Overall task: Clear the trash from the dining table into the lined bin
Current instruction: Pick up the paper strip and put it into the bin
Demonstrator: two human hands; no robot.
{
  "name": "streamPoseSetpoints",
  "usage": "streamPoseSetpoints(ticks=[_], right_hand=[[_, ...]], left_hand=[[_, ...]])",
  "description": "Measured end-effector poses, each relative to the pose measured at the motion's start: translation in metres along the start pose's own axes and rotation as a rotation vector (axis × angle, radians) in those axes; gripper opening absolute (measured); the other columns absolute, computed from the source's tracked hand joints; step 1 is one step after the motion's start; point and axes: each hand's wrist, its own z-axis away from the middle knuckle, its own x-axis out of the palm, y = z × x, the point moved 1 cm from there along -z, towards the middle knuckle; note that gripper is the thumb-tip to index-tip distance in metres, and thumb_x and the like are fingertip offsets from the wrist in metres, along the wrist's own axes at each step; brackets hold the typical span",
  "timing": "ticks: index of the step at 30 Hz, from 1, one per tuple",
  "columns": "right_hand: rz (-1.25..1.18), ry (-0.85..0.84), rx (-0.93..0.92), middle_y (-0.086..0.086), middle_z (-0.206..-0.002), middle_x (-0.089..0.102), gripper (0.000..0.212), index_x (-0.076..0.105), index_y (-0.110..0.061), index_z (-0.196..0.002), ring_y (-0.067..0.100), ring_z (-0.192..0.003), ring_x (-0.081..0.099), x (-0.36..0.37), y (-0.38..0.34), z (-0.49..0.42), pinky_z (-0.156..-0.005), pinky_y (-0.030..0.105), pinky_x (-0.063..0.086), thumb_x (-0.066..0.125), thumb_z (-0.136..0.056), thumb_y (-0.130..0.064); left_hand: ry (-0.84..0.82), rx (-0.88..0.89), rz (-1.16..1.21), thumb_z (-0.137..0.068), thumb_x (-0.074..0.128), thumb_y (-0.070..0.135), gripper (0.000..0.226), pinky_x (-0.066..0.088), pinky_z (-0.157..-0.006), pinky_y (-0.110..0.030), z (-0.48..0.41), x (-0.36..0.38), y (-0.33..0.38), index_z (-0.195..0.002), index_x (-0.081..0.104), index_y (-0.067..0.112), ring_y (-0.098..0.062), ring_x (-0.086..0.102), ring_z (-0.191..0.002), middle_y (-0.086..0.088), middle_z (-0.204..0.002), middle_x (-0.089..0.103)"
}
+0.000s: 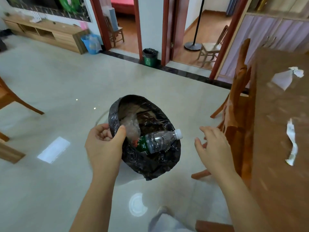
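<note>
Left hand: the left hand (pixel 105 144) reaches forward from the lower left, thumb over the near left rim of the lined bin (pixel 150 166) and fingers curled under it, gripping rim and black liner together.
Right hand: the right hand (pixel 212 146) hangs in the air just right of the bin, palm turned toward it, fingers spread and loosely bent, holding nothing and touching nothing.
Bin: over the tiled floor, between the two hands, mouth tilted toward the camera.
Bottle: a clear plastic bottle (pixel 158 141) with a green label lies on its side inside the liner, white cap pointing right at the rim.
Other contents: crumpled clear plastic (pixel 131 128) beside the left thumb.
Counter: the brown counter (pixel 275 164) at the right edge carries a crumpled white paper (pixel 284 77) farther off and a torn paper strip (pixel 291 143) nearer.
Chair: a wooden chair (pixel 237 114) stands between the right hand and the counter.
</note>
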Motion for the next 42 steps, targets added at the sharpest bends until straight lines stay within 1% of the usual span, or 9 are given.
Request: streamPoseSetpoints(ticks=[5, 9, 15, 22, 25, 28, 32, 37, 42], right_hand=[[0.030, 0.109, 0.039, 0.010, -0.128, 0.053, 0.039, 0.049, -0.015, -0.123, 0.026, -0.119, 0.045, -0.008, -0.010, -0.073, -0.099, 0.046, 0.043, 0.052, -0.086, -0.028], [0.043, 0.153, 0.118, 0.009, -0.125, 0.054, 0.038, 0.050, -0.016, -0.122, 0.025, -0.115, 0.047, -0.003, -0.013, -0.114, -0.096, 0.047, 0.044, 0.053, -0.086, -0.026], [0.092, 0.290, 0.263, 0.015, -0.120, 0.058, 0.035, 0.055, -0.009, -0.117, 0.031, -0.113, 0.051, 0.009, -0.023, -0.171, -0.096, 0.047, 0.044, 0.058, -0.083, -0.020], [0.164, 0.439, 0.551, 0.013, -0.114, 0.061, 0.031, 0.058, -0.009, -0.111, 0.027, -0.106, 0.053, 0.014, -0.035, -0.222, -0.093, 0.035, 0.041, 0.052, -0.086, -0.026], [0.185, 0.533, 0.628, 0.014, -0.112, 0.061, 0.027, 0.058, -0.009, -0.109, 0.028, -0.104, 0.054, 0.008, -0.032, -0.232, -0.090, 0.031, 0.038, 0.055, -0.085, -0.021], [0.197, 0.587, 0.739, 0.014, -0.119, 0.058, 0.033, 0.055, -0.010, -0.115, 0.030, -0.113, 0.050, -0.004, -0.018, -0.241, -0.097, 0.042, 0.040, 0.056, -0.084, -0.022], [0.183, 0.678, 0.828, 0.016, -0.121, 0.056, 0.035, 0.054, -0.008, -0.117, 0.032, -0.112, 0.049, -0.021, 0.011, -0.258, -0.095, 0.047, 0.044, 0.057, -0.083, -0.019], [0.142, 0.774, 0.886, 0.018, -0.123, 0.054, 0.035, 0.053, -0.006, -0.117, 0.036, -0.115, 0.048, -0.045, 0.059, -0.285, -0.095, 0.050, 0.044, 0.056, -0.083, -0.015], [0.193, 0.844, 0.950, 0.020, -0.112, 0.058, 0.035, 0.056, -0.005, -0.114, 0.037, -0.102, 0.052, -0.069, 0.109, -0.303, -0.087, 0.042, 0.044, 0.059, -0.079, -0.008]], left_hand=[[-0.092, 0.048, 0.080, -0.069, 0.073, 0.019, 0.022, 0.038, -0.051, -0.016, -0.061, 0.068, 0.013, -0.081, 0.055, 0.025, 0.003, 0.039, -0.047, 0.009, -0.061, 0.042], [-0.195, 0.051, 0.100, -0.070, 0.072, 0.017, 0.021, 0.037, -0.050, -0.012, -0.105, 0.116, 0.013, -0.081, 0.055, 0.023, 0.003, 0.040, -0.047, 0.009, -0.061, 0.042], [-0.445, -0.002, 0.141, -0.069, 0.072, 0.018, 0.020, 0.039, -0.057, -0.021, -0.186, 0.198, 0.008, -0.081, 0.056, 0.019, -0.008, 0.038, -0.055, 0.005, -0.061, 0.041], [-0.771, 0.081, 0.167, -0.073, 0.072, 0.013, 0.020, 0.039, -0.051, -0.012, -0.259, 0.304, 0.034, -0.079, 0.055, 0.021, 0.001, 0.038, -0.048, 0.006, -0.060, 0.042], [-0.871, 0.092, 0.199, -0.073, 0.071, 0.013, 0.020, 0.037, -0.050, -0.013, -0.263, 0.345, 0.043, -0.077, 0.054, 0.023, -0.002, 0.037, -0.050, 0.006, -0.059, 0.041], [-0.965, 0.043, 0.244, -0.073, 0.071, 0.013, 0.016, 0.040, -0.058, -0.024, -0.260, 0.387, 0.047, -0.081, 0.057, 0.016, -0.011, 0.041, -0.058, 0.002, -0.063, 0.043], [-1.082, -0.049, 0.324, -0.072, 0.071, 0.017, 0.031, 0.043, -0.069, -0.037, -0.245, 0.450, 0.054, -0.096, 0.058, 0.002, -0.025, 0.044, -0.072, -0.007, -0.071, 0.046], [-1.191, -0.019, 0.389, -0.074, 0.070, 0.011, 0.017, 0.041, -0.057, -0.026, -0.202, 0.522, 0.076, -0.079, 0.055, 0.015, -0.013, 0.042, -0.056, 0.000, -0.060, 0.045], [-1.277, -0.001, 0.429, -0.073, 0.070, 0.012, 0.017, 0.040, -0.051, -0.018, -0.164, 0.593, 0.092, -0.079, 0.054, 0.015, -0.007, 0.041, -0.051, 0.003, -0.059, 0.044]])
